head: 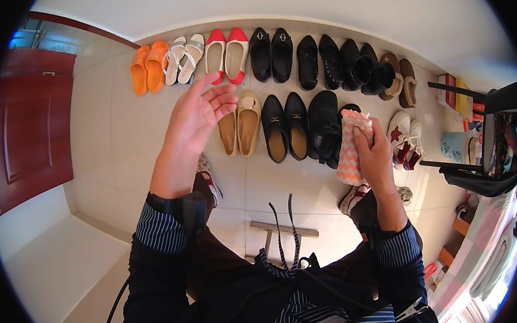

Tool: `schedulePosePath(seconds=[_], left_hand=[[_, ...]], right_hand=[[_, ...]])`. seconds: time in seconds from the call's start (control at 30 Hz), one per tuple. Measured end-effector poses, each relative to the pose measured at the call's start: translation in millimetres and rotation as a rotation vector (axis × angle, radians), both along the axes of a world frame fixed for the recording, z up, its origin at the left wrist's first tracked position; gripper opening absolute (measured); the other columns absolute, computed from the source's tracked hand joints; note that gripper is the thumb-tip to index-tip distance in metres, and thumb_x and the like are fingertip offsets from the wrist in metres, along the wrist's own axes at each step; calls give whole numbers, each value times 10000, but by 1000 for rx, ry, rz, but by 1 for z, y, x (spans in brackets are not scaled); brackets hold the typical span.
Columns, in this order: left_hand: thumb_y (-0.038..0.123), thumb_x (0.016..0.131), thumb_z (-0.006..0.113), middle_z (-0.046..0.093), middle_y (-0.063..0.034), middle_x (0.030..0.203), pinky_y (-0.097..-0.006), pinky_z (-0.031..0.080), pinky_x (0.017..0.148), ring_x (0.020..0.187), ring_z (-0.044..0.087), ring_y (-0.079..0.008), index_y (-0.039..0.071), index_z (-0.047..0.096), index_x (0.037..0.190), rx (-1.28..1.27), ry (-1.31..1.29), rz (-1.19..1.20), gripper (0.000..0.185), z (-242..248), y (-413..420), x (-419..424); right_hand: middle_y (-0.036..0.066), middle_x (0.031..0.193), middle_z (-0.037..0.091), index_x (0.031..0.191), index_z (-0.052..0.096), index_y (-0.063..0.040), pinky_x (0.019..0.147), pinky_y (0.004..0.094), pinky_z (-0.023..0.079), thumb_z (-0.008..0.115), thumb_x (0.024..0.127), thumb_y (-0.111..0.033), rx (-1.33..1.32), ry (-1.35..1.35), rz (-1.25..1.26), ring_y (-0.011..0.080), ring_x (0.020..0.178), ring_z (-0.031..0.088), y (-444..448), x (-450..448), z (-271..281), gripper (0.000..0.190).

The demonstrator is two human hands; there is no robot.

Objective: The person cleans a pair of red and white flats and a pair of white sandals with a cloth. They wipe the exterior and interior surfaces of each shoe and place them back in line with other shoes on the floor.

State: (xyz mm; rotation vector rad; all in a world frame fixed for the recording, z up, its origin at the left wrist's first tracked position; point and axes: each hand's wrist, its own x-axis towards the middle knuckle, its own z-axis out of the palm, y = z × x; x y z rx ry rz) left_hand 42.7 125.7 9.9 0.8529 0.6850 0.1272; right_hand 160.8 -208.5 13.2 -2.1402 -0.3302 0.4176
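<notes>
My right hand [377,151] grips a folded cloth [352,154] with a peach-and-white zigzag pattern, held above the floor in front of black shoes. Raised and empty, my left hand [199,113] has its fingers apart and slightly curled. Beyond it lie red-and-white flats [236,56]; beside it are beige flats [248,123], one partly hidden by the fingers. Black loafers [274,129] and black sneakers [322,125] continue that nearer row. The cloth covers much of the second sneaker. White sneakers [398,130] with a red star stand right of my right hand.
Along the wall run orange slippers [156,68], white sandals [191,57], several black shoes [260,55] and brown fleece-lined slippers [408,84]. A chair [453,167] holding fabric, boxes [464,98] and a light-blue container [455,144] stand at right. A red door [34,121] is at left.
</notes>
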Motion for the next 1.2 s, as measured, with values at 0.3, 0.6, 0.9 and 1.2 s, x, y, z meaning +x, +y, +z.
schedulePosePath(seconds=[0.3, 0.6, 0.9, 1.2], left_hand=[[375, 1107, 516, 700, -194, 1125, -395, 584, 865, 950, 698, -259, -18, 495, 1381, 166, 60, -105, 479, -37, 37, 12], [366, 1130, 452, 691, -201, 1088, -404, 596, 843, 930, 704, -273, 2, 449, 1417, 239, 148, -135, 464, -20, 49, -47], [392, 1113, 491, 686, -198, 1080, -404, 594, 830, 914, 697, -274, 13, 460, 1391, 198, 50, -106, 471, 28, 56, -102], [397, 1069, 587, 689, -166, 1076, -400, 598, 851, 923, 694, -259, 20, 479, 1395, 139, 99, -105, 509, 23, 22, -74]], right_hand=[[170, 923, 695, 1231, 613, -39, 765, 347, 532, 639, 1016, -155, -12, 18, -148, 243, 776, 649, 7, -8, 20, 246], [228, 1028, 644, 1119, 585, -34, 794, 509, 519, 630, 954, -134, 159, -114, 87, 465, 963, 635, 40, -58, 22, 198], [68, 805, 609, 1149, 629, -13, 712, 317, 489, 661, 1001, -190, 168, 52, 72, 141, 746, 526, 41, -71, -9, 233], [231, 864, 648, 1048, 590, -46, 711, 471, 501, 651, 966, -186, 216, -66, 88, 466, 861, 634, 11, -58, 20, 173]])
